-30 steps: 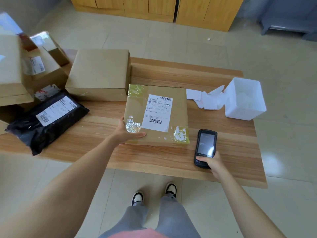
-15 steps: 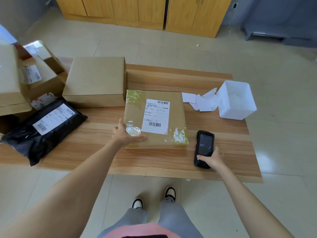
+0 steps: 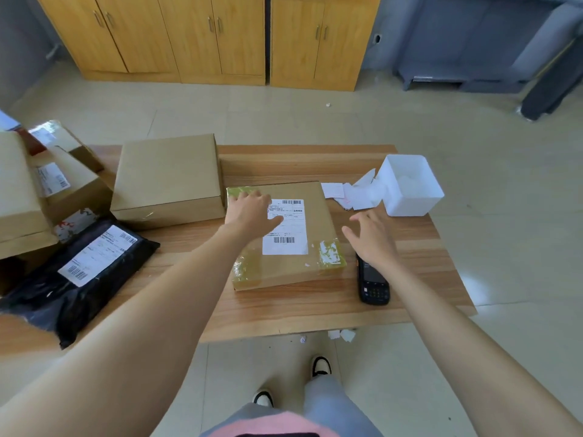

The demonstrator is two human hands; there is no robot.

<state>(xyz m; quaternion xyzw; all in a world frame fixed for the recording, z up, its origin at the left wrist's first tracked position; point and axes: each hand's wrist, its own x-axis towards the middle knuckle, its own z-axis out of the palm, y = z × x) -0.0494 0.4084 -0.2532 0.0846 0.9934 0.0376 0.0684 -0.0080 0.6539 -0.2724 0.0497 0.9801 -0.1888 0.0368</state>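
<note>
Scanner: we are no longer holding the handheld scanner [image 3: 372, 285]. It is lying face up on the table [image 3: 284, 313], just beside the parcel's near right corner and partly under our right wrist.
Right hand: we are stretching the right hand [image 3: 373, 238] forward with its fingers spread wide and holding nothing. It is hovering just beside the parcel's right edge, and we cannot tell whether it is touching.
Left hand: we are moving the left hand [image 3: 250, 212] from the near left corner up to the far left of the top. It is lying flat, fingers straight, overlapping the shipping label [image 3: 288, 244].
Parcel: the parcel [image 3: 318, 222] is staying flat mid-table, label up. It is under our left palm and just left of our right hand.
Meaning: we are judging the scan finished, and we are setting both hands to lift or shift the parcel.
</note>
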